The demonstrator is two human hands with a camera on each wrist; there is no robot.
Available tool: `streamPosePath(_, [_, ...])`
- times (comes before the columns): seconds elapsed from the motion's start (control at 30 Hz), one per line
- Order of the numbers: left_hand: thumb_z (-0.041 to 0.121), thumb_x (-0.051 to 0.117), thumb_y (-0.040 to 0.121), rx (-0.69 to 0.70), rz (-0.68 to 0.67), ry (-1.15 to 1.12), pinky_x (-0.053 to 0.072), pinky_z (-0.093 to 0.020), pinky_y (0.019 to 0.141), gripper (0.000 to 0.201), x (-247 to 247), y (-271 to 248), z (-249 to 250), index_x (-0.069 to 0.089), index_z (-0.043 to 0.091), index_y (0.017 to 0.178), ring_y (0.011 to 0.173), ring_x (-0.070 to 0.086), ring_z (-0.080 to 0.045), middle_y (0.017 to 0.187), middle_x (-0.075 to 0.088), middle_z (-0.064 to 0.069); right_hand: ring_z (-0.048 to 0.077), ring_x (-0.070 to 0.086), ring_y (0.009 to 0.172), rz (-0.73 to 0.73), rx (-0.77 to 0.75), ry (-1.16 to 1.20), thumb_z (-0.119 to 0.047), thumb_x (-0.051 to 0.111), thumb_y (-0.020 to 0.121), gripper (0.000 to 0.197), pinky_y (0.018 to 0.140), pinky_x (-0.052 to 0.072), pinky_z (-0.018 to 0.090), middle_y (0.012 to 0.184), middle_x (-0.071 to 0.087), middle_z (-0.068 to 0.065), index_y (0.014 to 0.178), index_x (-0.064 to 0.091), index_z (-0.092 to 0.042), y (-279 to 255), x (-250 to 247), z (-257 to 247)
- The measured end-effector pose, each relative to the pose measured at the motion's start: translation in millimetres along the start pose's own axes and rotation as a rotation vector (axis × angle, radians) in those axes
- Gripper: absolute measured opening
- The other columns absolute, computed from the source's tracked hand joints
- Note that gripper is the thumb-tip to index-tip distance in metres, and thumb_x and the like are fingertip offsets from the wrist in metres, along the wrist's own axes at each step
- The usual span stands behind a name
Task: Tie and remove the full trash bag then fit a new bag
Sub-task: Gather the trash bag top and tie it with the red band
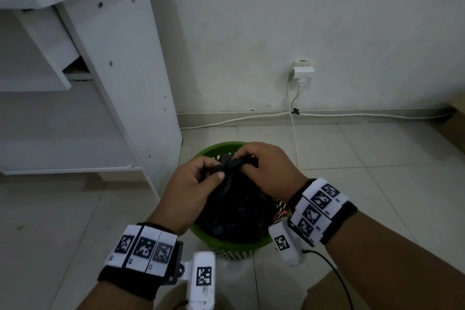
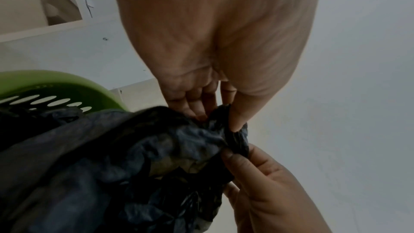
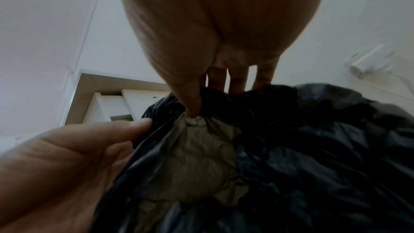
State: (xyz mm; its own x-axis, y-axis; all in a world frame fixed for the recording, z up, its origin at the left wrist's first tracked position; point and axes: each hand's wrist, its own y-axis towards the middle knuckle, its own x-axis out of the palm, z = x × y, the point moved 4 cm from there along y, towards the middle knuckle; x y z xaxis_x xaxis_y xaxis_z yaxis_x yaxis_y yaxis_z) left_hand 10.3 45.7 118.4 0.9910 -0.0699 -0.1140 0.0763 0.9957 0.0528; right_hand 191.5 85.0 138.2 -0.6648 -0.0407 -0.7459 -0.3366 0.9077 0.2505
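Your black trash bag (image 1: 234,209) sits in the green perforated basket (image 1: 227,243) on the tiled floor, just beside the white desk panel (image 1: 120,78), and its mouth is gathered into a twisted neck above the rim. The film is thin, soft and slick; it will crumple rather than hold a shape, and it will likely stretch or tear if you pull on a single layer. The bulging body suggests some weight, though how much cannot be read from here. Take it at the bunched neck, where the many folds share the load, not on the smooth flank.

Your left hand (image 1: 193,184) comes in from the near left, thumb forward, and its thumb and fingers pinch the gathered plastic. Your right hand (image 1: 266,168) arches over the top from the right, fingers curled down, and clamps the other tail of the neck. Both wrists sit close together over the basket, hands almost touching. The wrist views are dim, so whether a knot has already formed under your fingers is hard to say; the tie looks unfinished, and the bag has not been lifted out.
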Motion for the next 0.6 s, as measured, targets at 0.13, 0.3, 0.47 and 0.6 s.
streamPosePath(0.13, [0.004,0.072,0.087,0.022,-0.058,0.035,0.057,-0.033,0.07,0.014,2,-7,7,0.066,0.016,0.089,0.078,0.068,-0.016,0.082,0.072,-0.003,0.01,0.058,0.081,0.162,-0.006,0.056,-0.005,0.064,0.075,0.024,0.074,0.053,0.036,0.086,0.061,-0.012,0.086,0.061,-0.027,0,-3,-4])
streamPosePath(0.3, [0.026,0.056,0.099,-0.023,-0.002,-0.038,0.054,-0.027,0.064,0.023,9,-10,11,0.073,0.018,0.085,0.076,0.066,-0.016,0.083,0.073,-0.007,0.012,0.05,0.076,0.282,-0.02,0.082,0.001,0.059,0.066,0.033,0.067,0.046,0.031,0.084,0.053,-0.008,0.081,0.05,-0.027,0,-5,-11])
streamPosePath(0.47, [0.0,0.071,0.086,-0.009,0.123,-0.154,0.057,-0.02,0.072,0.012,4,-5,11,0.074,0.01,0.091,0.08,0.072,-0.012,0.085,0.078,-0.003,0.017,0.059,0.088,0.15,-0.097,0.135,-0.009,0.063,0.072,0.031,0.076,0.052,0.043,0.099,0.058,-0.002,0.091,0.048,-0.029,-6,-4,-12])
streamPosePath(0.6, [0.0,0.07,0.086,0.025,0.172,-0.212,0.054,-0.021,0.06,0.021,1,-2,16,0.068,0.013,0.102,0.076,0.066,-0.012,0.084,0.071,-0.002,0.011,0.061,0.098,-0.014,-0.1,0.224,-0.035,0.068,0.075,0.042,0.083,0.053,0.03,0.108,0.06,-0.003,0.112,0.052,-0.022,-16,-7,-23])
